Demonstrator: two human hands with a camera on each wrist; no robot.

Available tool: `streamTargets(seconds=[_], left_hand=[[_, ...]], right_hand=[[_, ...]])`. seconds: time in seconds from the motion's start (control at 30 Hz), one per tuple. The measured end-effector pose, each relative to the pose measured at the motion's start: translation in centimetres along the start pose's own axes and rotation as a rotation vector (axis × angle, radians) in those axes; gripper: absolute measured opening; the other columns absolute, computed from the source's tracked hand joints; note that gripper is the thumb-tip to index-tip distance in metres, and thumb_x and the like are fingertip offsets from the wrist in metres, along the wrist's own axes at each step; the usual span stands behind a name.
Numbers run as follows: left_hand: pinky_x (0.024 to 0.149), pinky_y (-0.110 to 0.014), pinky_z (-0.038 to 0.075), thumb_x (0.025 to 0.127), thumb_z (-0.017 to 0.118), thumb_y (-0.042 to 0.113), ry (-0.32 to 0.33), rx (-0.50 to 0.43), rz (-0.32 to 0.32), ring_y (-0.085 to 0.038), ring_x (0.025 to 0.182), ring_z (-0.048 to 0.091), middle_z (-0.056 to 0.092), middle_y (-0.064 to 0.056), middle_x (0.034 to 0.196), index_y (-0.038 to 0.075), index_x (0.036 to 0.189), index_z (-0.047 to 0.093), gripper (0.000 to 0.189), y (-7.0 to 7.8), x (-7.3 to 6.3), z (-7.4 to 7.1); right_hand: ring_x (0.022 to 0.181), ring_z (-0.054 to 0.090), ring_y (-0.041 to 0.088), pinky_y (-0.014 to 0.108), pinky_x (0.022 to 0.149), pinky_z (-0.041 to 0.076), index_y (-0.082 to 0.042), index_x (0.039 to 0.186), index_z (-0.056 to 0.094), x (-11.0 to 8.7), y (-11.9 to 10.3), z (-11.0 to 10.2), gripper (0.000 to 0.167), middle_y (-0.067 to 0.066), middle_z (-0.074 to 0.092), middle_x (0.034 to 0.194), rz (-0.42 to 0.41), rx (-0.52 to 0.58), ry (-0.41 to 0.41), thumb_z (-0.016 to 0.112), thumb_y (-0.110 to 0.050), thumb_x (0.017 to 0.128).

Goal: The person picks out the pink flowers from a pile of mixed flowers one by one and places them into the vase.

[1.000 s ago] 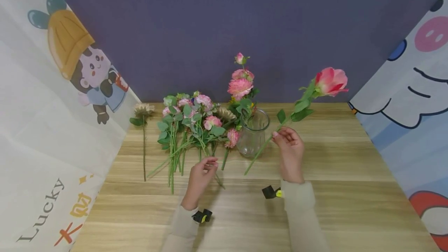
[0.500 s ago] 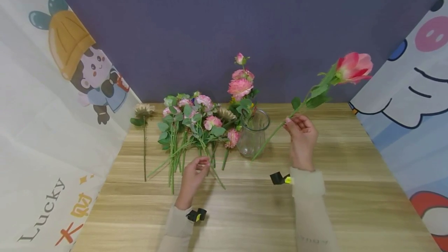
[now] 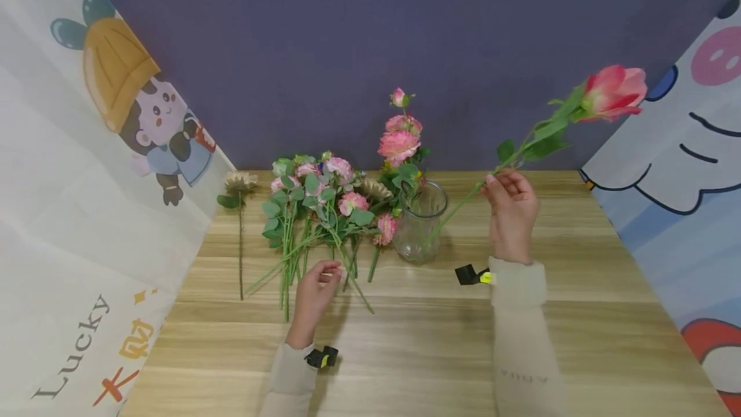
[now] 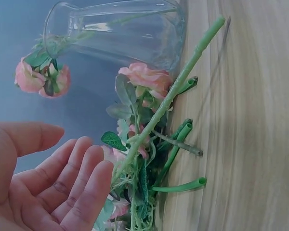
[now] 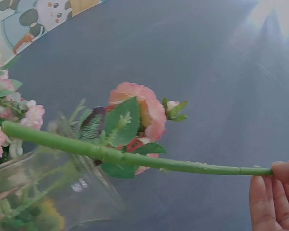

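My right hand (image 3: 514,214) pinches the green stem of a large pink artificial flower (image 3: 615,92) between thumb and fingers. The bloom points up and right, and the stem slopes down left to the glass vase (image 3: 425,233). In the right wrist view the bare stem end (image 5: 53,138) shows beside the vase rim. A spray of pink flowers (image 3: 399,145) rises at the vase's mouth. My left hand (image 3: 315,291) holds nothing, its fingers loosely bent with palm visible in the left wrist view, close to the stems of the flower pile (image 3: 324,195).
A single cream flower (image 3: 240,182) lies apart at the left of the wooden table (image 3: 405,365). A dark wall (image 3: 347,37) stands behind, with printed curtains on both sides. Several green stem ends (image 4: 183,185) stick out from the pile toward the front.
The right hand has moved up and right with the pink flower, lifting its stem end from in front of the table toward the vase. The left hand has drawn slightly left.
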State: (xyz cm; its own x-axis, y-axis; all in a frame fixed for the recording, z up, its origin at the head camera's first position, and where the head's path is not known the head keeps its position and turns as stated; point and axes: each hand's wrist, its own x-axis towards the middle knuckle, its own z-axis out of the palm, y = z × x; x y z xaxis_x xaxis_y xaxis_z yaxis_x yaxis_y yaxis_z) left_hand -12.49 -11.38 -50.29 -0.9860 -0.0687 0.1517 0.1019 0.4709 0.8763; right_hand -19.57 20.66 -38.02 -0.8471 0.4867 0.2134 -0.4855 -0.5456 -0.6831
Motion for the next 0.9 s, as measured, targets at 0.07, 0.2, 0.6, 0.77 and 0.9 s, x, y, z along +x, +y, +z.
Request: streamTargets(seconds=[0.07,0.2,0.6,0.77,0.9], left_hand=[[0.064,-0.03,0.051,0.09,0.062,0.012,0.006,0.0,-0.008,-0.021,0.078,0.062,0.068,-0.008,0.094,0.006,0.105,0.068,0.017,0.1,0.0,-0.1],[0.064,-0.029,0.051,0.09,0.063,0.012,0.017,0.003,-0.014,-0.021,0.078,0.062,0.068,-0.008,0.094,0.005,0.105,0.068,0.017,0.1,0.1,-0.2],[0.061,-0.028,0.05,0.089,0.063,0.011,0.036,0.02,-0.019,-0.02,0.076,0.062,0.069,-0.009,0.093,0.001,0.105,0.068,0.019,-0.3,0.8,-0.6],[0.065,-0.032,0.051,0.089,0.063,0.009,0.027,0.011,-0.032,-0.021,0.077,0.062,0.068,-0.011,0.094,0.0,0.106,0.067,0.019,-0.4,1.2,-0.5],[0.067,-0.035,0.052,0.089,0.062,0.009,0.009,0.012,-0.042,-0.023,0.078,0.063,0.068,-0.013,0.096,-0.001,0.108,0.066,0.021,-0.6,1.5,-0.3]], right_hand=[[0.067,0.061,0.017,0.023,0.06,0.054,0.003,0.087,0.062,0.3,-0.2,0.2,0.015,0.009,0.06,0.078,0.01,0.023,0.002,0.066,0.015,0.078],[0.068,0.062,0.018,0.023,0.06,0.054,0.004,0.088,0.061,1.1,-0.7,0.7,0.016,0.01,0.061,0.079,0.023,0.048,0.006,0.067,0.014,0.078],[0.068,0.063,0.019,0.023,0.06,0.054,0.004,0.087,0.061,3.5,-1.0,2.0,0.018,0.011,0.059,0.078,-0.004,0.033,0.074,0.067,0.017,0.076],[0.068,0.064,0.019,0.024,0.061,0.055,0.003,0.085,0.062,3.7,-0.5,2.3,0.018,0.012,0.06,0.077,-0.07,-0.014,0.077,0.067,0.018,0.075],[0.069,0.065,0.018,0.024,0.063,0.055,0.002,0.084,0.063,3.6,-0.1,2.3,0.02,0.011,0.061,0.077,-0.065,-0.032,0.08,0.066,0.019,0.075]])
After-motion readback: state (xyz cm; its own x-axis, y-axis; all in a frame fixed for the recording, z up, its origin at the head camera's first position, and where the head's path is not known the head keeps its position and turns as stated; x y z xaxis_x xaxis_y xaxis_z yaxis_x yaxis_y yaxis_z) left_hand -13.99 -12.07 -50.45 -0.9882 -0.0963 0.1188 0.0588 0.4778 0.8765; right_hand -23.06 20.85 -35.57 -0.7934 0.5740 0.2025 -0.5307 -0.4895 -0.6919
